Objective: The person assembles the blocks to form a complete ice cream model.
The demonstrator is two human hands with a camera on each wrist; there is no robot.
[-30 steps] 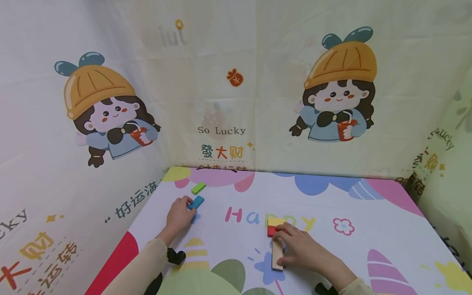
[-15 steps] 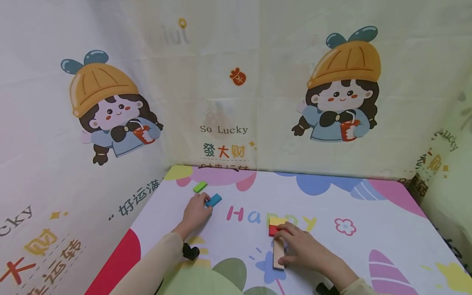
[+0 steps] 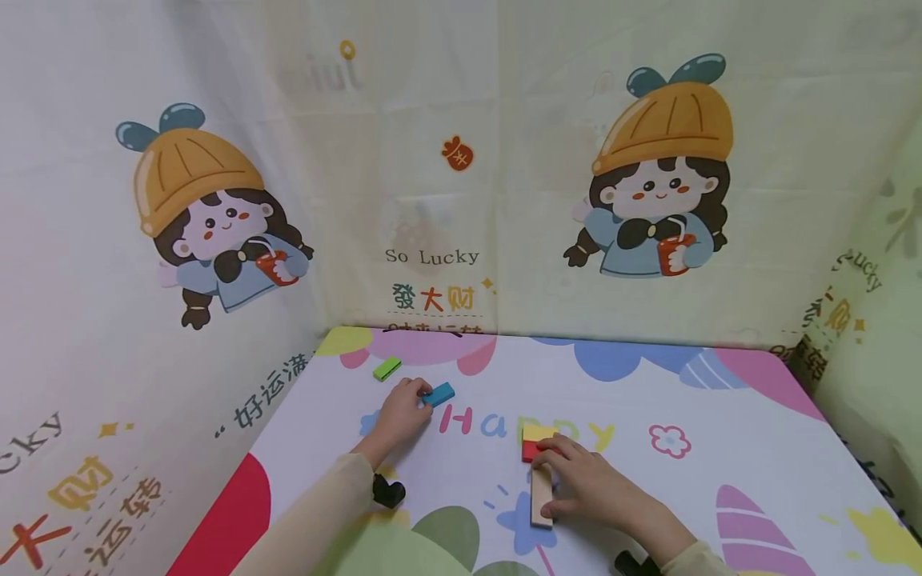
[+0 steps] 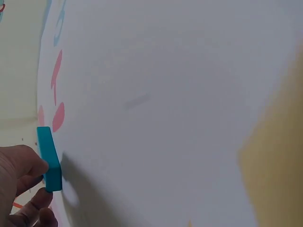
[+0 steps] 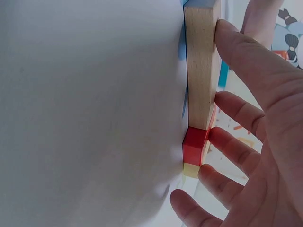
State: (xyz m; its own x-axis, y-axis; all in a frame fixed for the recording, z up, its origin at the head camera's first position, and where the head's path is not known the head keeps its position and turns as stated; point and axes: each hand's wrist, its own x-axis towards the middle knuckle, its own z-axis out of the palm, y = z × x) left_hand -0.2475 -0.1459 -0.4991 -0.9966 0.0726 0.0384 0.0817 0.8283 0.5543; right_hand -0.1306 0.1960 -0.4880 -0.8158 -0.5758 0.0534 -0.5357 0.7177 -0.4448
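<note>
A blue block is pinched between the thumb and fingers of my left hand, at the left of the printed word. In the left wrist view the same blue block stands out past the fingertips, and a shadow falls beside it. My right hand rests against a plain wooden block, which lies lengthwise toward me. At its far end sit a red block and a yellow block. The right wrist view shows the thumb on the wooden block and extended fingertips along the row.
A green block lies at the back left of the table, beyond my left hand. The table has a printed white cover. Fabric walls with cartoon prints rise behind it and at both sides.
My left hand has moved to the right with the blue block, away from the green block. My right hand and the row of blocks beside it have stayed put.
</note>
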